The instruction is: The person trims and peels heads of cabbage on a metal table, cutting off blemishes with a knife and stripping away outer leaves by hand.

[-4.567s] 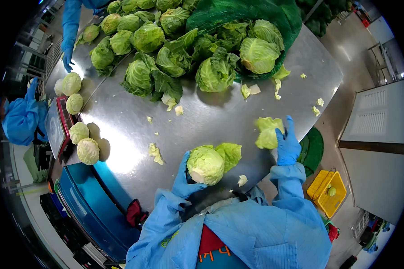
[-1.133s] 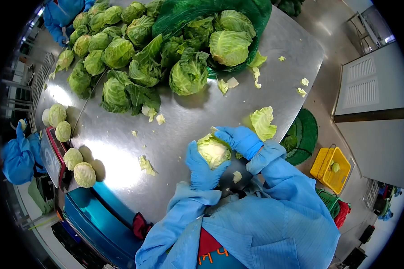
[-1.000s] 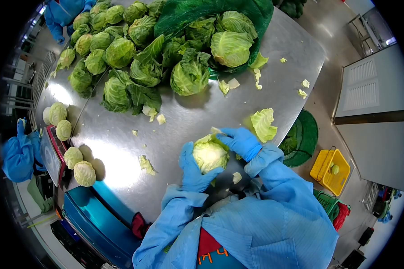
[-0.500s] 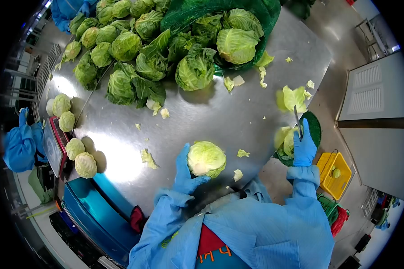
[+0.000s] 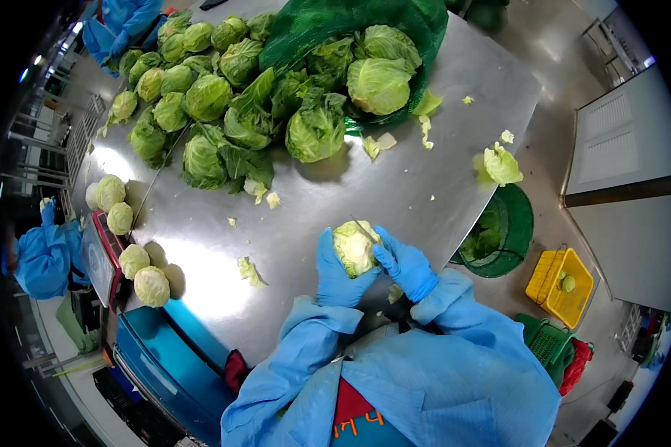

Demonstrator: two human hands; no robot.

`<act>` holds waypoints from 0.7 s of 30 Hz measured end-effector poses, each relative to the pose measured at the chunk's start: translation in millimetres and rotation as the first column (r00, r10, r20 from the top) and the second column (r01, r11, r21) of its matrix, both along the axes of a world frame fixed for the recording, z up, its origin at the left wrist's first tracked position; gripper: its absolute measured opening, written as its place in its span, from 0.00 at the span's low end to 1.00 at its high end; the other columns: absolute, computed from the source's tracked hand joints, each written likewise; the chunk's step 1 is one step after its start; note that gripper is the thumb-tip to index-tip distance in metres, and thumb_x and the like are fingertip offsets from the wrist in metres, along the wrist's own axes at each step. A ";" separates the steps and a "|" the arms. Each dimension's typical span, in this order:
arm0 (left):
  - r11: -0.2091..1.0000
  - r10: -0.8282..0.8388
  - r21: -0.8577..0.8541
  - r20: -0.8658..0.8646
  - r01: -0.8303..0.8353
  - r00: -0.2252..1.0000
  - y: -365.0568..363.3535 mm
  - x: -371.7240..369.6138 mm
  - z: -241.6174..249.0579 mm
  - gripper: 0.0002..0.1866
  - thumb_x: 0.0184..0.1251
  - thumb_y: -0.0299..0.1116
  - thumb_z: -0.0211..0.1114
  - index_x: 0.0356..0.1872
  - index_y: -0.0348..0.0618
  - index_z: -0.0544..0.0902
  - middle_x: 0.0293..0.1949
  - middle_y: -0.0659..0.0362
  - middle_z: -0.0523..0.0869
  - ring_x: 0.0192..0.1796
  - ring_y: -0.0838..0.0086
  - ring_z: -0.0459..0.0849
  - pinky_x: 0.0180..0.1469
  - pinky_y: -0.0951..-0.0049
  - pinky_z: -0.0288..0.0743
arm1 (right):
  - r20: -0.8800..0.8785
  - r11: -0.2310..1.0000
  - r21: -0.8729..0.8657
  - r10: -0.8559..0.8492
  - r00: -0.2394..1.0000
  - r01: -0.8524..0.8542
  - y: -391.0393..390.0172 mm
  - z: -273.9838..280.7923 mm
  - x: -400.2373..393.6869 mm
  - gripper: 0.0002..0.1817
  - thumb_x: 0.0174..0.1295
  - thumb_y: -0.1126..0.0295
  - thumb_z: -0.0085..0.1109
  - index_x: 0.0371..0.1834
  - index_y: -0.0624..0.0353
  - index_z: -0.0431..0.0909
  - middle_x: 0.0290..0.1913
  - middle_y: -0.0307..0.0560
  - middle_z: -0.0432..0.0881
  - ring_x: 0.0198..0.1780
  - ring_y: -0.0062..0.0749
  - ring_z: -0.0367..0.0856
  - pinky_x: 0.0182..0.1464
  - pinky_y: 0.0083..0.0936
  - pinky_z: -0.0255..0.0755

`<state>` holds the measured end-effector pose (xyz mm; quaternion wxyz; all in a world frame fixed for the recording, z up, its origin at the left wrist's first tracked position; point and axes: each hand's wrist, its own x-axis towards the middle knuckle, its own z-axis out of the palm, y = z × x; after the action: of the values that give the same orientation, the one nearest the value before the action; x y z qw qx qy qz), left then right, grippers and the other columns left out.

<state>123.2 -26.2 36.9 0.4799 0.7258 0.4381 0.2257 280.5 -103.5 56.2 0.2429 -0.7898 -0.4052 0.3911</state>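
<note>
A pale trimmed cabbage (image 5: pixel 352 250) is held in front of my body, above the steel table. My left hand (image 5: pixel 338 280), in a blue glove, is wrapped round its left and lower side. My right hand (image 5: pixel 407 267), gloved too, is closed round a knife whose handle is hidden in the fingers. The thin dark knife blade (image 5: pixel 364 230) lies against the top of the cabbage, and the right fingers touch its right side. A small leaf scrap (image 5: pixel 395 293) lies just under my right wrist.
Leafy cabbages (image 5: pixel 207 97) crowd the far table beside a green mesh sack (image 5: pixel 291 30). Trimmed heads (image 5: pixel 151 287) stand at left near a scale (image 5: pixel 97 257). A green bin (image 5: pixel 518 231) and yellow basket (image 5: pixel 566 290) stand right, beyond the table edge. Co-workers (image 5: pixel 45 257) are at left.
My right hand has come in with the knife from above the green bin to the cabbage. Loose leaves seen above the bin have dropped away. My left hand has shifted slightly right with the cabbage.
</note>
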 end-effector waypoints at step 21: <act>0.991 0.019 0.133 -0.377 0.034 0.926 8.2 33.2 22.7 0.62 0.36 0.44 0.82 0.73 0.33 0.53 0.61 0.38 0.65 0.62 0.45 0.67 0.65 0.51 0.65 | 0.366 0.988 -0.024 0.152 0.918 -0.154 29.4 15.6 11.6 0.32 0.71 0.36 0.36 0.75 0.34 0.61 0.21 0.54 0.80 0.20 0.51 0.80 0.23 0.45 0.72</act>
<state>156.4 -18.0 59.6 0.3365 0.7885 0.5031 0.1096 292.1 -74.1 71.8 0.1337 -0.8143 -0.5049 0.2533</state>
